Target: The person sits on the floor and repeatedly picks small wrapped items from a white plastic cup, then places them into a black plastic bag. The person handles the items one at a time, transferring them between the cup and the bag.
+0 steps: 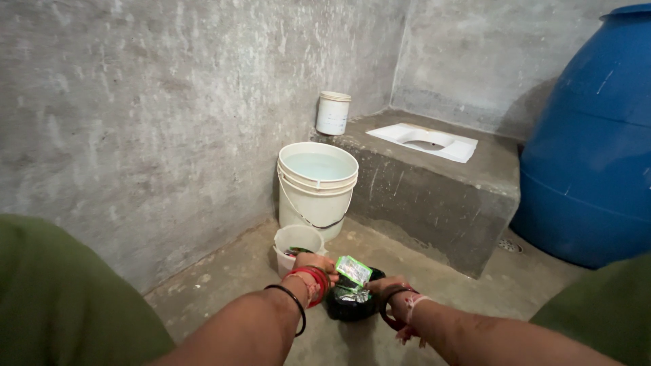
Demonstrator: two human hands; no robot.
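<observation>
Grey cement walls (pixel 169 102) — raised concrete step (pixel 434 196), rough floor (pixel 224 285).

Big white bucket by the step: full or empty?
Full, or nearly. The white bucket stands upright, and a pale, flat water surface shows just below its rim; its wire handle hangs down the front.

The small tub (pixel 296 241) sits on the floor (pixel 224 278) — the water bucket (pixel 317 188) right behind it at 12 o'clock. At the bucket's 1 o'clock rises the platform (pixel 434 193), a jar (pixel 333 113) on its left corner — the barrel (pixel 597 142) at 3 o'clock
</observation>
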